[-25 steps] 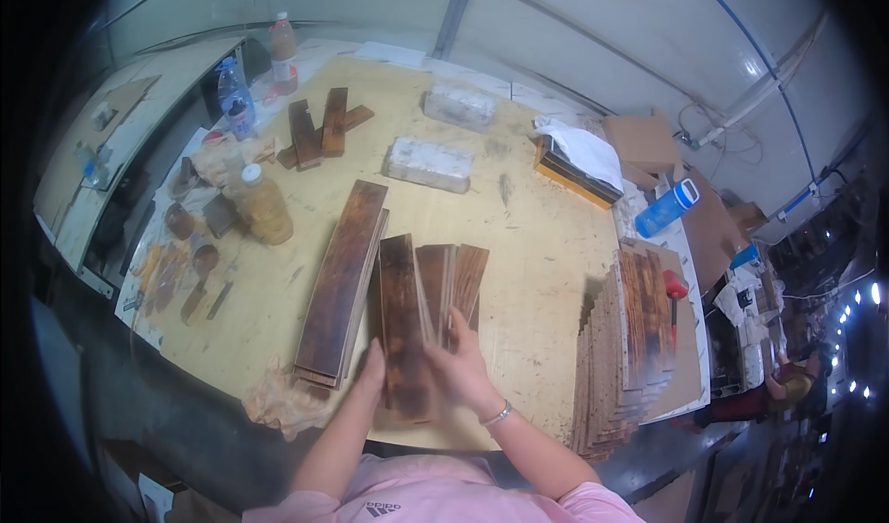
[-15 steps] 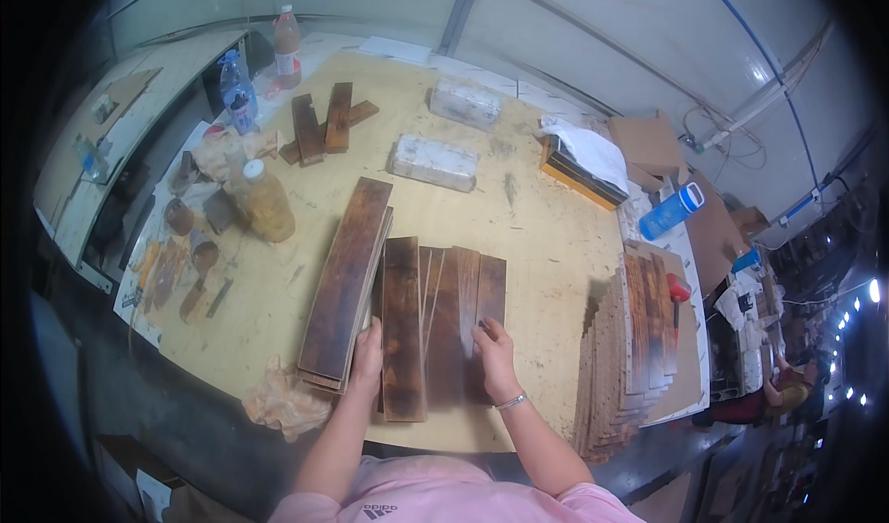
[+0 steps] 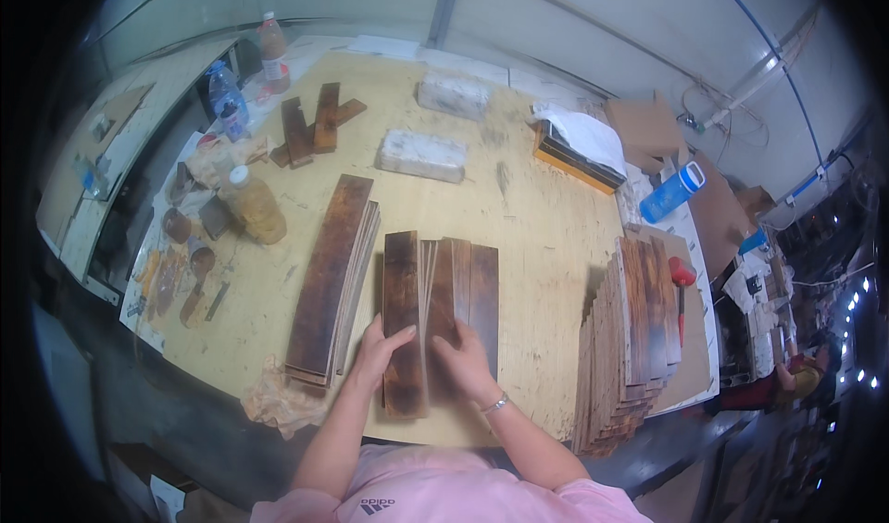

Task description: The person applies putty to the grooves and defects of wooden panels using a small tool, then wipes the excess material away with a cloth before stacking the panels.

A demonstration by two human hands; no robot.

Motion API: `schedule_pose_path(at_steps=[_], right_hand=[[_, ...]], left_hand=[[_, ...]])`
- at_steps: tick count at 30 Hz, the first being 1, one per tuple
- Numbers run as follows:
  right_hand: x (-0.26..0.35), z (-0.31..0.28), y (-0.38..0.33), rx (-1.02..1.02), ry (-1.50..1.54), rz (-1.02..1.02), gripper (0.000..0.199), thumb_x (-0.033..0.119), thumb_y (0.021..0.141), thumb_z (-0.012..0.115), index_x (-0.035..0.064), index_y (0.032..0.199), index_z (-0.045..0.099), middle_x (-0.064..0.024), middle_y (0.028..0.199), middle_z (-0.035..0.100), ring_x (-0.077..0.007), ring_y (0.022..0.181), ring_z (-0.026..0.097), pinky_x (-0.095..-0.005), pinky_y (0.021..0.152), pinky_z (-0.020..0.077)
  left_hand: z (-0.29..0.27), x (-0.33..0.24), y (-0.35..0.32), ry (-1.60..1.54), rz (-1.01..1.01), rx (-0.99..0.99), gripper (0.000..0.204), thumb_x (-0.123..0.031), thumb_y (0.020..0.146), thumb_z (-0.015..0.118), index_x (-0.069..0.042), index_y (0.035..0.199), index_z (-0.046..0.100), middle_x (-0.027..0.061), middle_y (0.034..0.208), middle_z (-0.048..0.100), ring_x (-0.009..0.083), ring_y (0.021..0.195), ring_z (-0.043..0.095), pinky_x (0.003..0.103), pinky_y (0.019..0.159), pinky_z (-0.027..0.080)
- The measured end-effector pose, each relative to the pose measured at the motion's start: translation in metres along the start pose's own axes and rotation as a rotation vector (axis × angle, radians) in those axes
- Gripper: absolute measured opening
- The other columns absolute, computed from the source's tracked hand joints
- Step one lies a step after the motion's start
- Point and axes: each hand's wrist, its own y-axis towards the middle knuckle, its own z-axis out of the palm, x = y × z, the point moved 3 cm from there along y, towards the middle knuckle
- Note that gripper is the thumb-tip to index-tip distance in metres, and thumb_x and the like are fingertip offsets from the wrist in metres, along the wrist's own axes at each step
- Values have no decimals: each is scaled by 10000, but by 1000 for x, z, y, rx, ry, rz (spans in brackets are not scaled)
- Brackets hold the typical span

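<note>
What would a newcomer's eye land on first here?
Probably the dark brown boards at the front centre of the yellowish tabletop, with the left hand and right hand on them. Next, the large board stack at the right and the bright blue bottle beyond it.

Boards (image 3: pixel 403 292) near the middle of the worktop's near edge are showing smooth, mottled dark-brown wood with a faint sheen. Toward the left edge, a longer stack (image 3: pixel 329 282) is presenting a similar wooden face. At the right edge, a tall stack (image 3: pixel 648 310) is displaying streaked wood above rough, matt sides. The worktop (image 3: pixel 537 273) is exhibiting a pale, matt, scuffed surface. Toward the far edge, two blocks (image 3: pixel 422 155) are bearing a worn, whitish covering, its material unclear. Near the far right corner, a carton (image 3: pixel 644 125) is revealing matt cardboard; a blue bottle (image 3: pixel 673 193) is showing smooth plastic.
</note>
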Motion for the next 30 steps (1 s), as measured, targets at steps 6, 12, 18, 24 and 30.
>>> schedule_pose_path(at_steps=[6,12,18,24,30], right_hand=[[-14,36,-4,-13,676,220,854,191,840,733,-109,1440,205,-125,1055,562,-196,986,589,-314,838,494],[2,35,-6,102,992,242,782,155,858,737,-91,1406,237,-193,1159,580,-221,1017,622,-320,811,539],[2,-5,-39,247,1180,393,525,139,824,681,42,1298,479,-94,1134,603,-247,972,623,-441,831,535],[-38,-90,-69,-13,1060,324,532,45,800,608,30,1319,491,-85,1098,631,-218,971,634,-380,873,545],[-113,-123,-73,-43,1169,307,430,84,780,649,-20,1188,563,-136,1032,663,-255,932,651,-391,862,543]], left_hand=[[3,0,1,-144,-97,25,392,-175,913,610,-9,1260,537,105,1140,642,188,1047,614,325,919,475],[26,-8,-18,-76,-3,26,374,-135,971,513,3,1316,473,96,1204,596,190,1092,585,327,957,453],[44,-7,-34,88,23,166,499,-217,1016,409,7,1457,350,127,1397,488,218,1269,468,331,1067,352],[22,-8,-12,736,303,-136,544,-81,791,715,41,1284,520,188,1350,521,321,1243,495,386,1044,405],[62,9,-9,1204,417,-168,612,-148,764,733,21,1305,500,207,1369,475,374,1269,432,431,1076,361]])
